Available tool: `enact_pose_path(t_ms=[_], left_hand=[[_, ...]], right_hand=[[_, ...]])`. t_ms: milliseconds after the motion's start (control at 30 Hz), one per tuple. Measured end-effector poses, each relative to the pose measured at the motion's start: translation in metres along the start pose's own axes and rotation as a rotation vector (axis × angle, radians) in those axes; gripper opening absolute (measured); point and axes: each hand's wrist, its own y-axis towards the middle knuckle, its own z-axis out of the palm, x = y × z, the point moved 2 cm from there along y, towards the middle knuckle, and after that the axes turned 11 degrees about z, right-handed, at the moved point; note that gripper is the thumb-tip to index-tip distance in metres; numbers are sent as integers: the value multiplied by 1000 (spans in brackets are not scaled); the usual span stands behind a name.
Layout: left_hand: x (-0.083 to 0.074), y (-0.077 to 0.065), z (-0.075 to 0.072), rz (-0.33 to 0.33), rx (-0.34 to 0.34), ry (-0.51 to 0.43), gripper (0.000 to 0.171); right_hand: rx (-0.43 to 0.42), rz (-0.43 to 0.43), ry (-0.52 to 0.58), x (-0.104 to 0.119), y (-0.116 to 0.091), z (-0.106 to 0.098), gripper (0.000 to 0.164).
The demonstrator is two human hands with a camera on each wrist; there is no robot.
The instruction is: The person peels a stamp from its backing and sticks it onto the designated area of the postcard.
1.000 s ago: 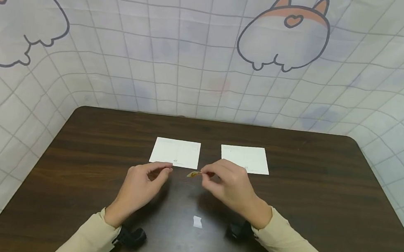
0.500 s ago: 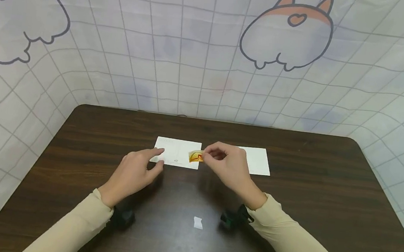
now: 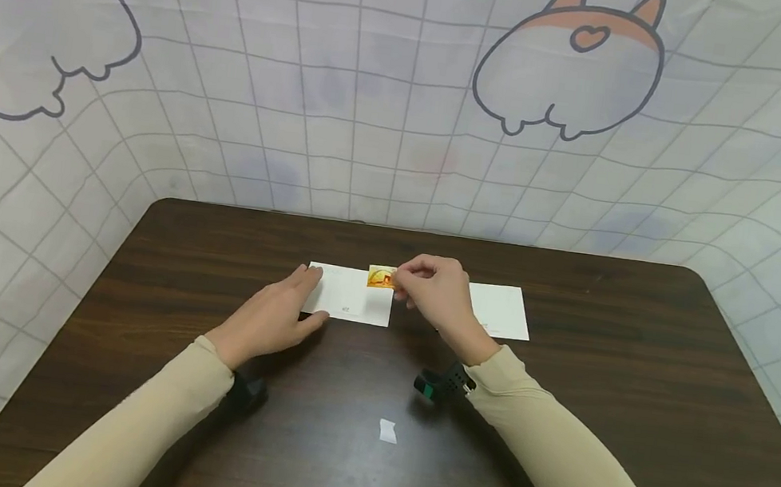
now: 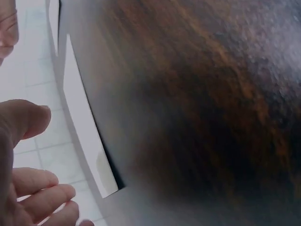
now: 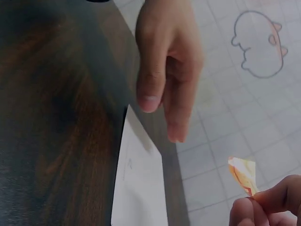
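Note:
Between thumb and fingertips my right hand (image 3: pixel 436 298) pinches a small yellow-and-orange sticker (image 3: pixel 379 277) by its right edge. The sticker is over the upper right corner of the left white card (image 3: pixel 357 306); in the right wrist view the sticker (image 5: pixel 242 170) looks slightly curled and raised above the card (image 5: pixel 137 181). My left hand (image 3: pixel 268 319) reaches over that card's left end, fingers extended and thumb spread at the near edge. The left wrist view has its fingers (image 4: pixel 49 200) close to the card (image 4: pixel 84 122); contact is unclear.
A second white card (image 3: pixel 498 312) lies to the right, partly covered by my right hand. Nearer me, a small white paper scrap (image 3: pixel 387 431) rests on the dark wooden table (image 3: pixel 608 365). A grid-patterned curtain (image 3: pixel 405 117) rises behind the table.
My right hand has carried the sticker up and away from me, from in front of the left card to its upper right corner. My left hand has spread and moved over the card's left end.

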Motion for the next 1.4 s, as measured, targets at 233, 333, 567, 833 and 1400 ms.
enact_pose_path(t_ms=[233, 333, 567, 833, 1400], left_hand=[[-1, 2, 11, -5, 170, 27, 75], [-2, 1, 12, -16, 224, 8, 73], [-6, -1, 14, -24, 263, 19, 72], [-11, 1, 18, -23, 293, 67, 76], [-21, -2, 18, -45, 309, 80, 76]], right_hand=[[42, 127, 91, -7, 20, 6, 12], [48, 166, 91, -10, 26, 7, 11], [64, 226, 71, -15, 38, 9, 13], [76, 261, 47, -21, 42, 6, 15], [76, 255, 22, -23, 39, 4, 16]])
